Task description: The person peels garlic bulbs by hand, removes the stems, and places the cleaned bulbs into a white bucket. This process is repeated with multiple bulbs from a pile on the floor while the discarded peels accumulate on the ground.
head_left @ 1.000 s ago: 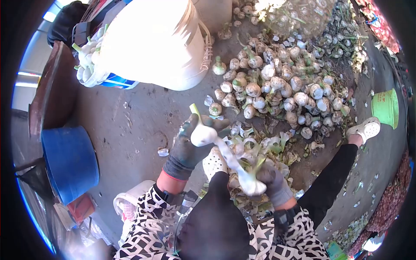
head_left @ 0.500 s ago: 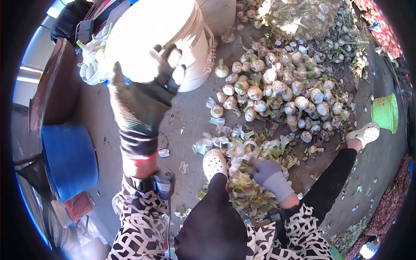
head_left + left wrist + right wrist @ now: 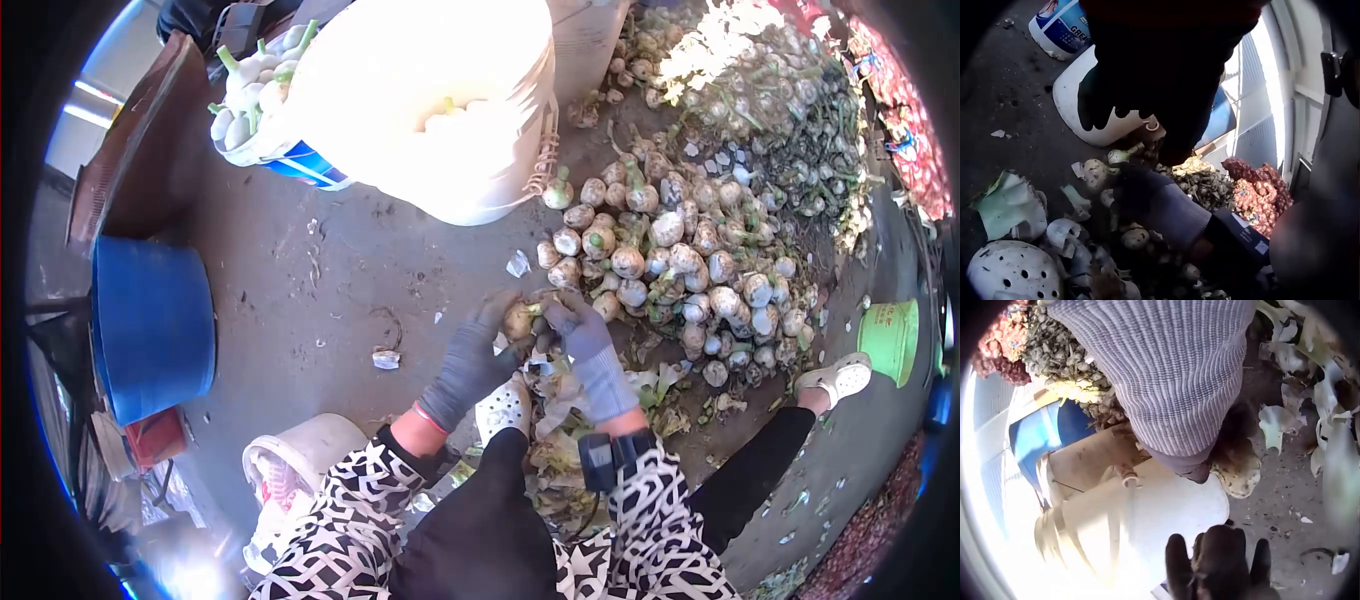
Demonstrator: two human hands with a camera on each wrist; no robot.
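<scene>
My gloved right hand (image 3: 590, 350) pinches an unpeeled garlic bulb (image 3: 517, 322) near its stem, over the heap of peelings. In the right wrist view the bulb (image 3: 1236, 470) shows just below the ribbed glove. My gloved left hand (image 3: 470, 360) reaches in from the other side, its fingers right at the bulb in the head view. Seen from the right wrist, the left hand's fingers (image 3: 1175, 562) are extended and spread, apart from the bulb. The left wrist view shows the left hand (image 3: 1154, 75) as a dark outline.
A large pile of dirty garlic bulbs (image 3: 690, 260) lies ahead right. A tall white bucket (image 3: 480, 190) with pale bulbs inside stands ahead. Beside it is a smaller bucket (image 3: 320, 165) heaped with white garlic. Loose peelings (image 3: 655, 385) surround a white clog (image 3: 503, 408). A blue tub (image 3: 155, 330) stands left.
The left hand held a white bulb, was over the white bucket half a second ago, and is now back at the right hand. The right hand has moved up from the peelings and holds a dirty bulb.
</scene>
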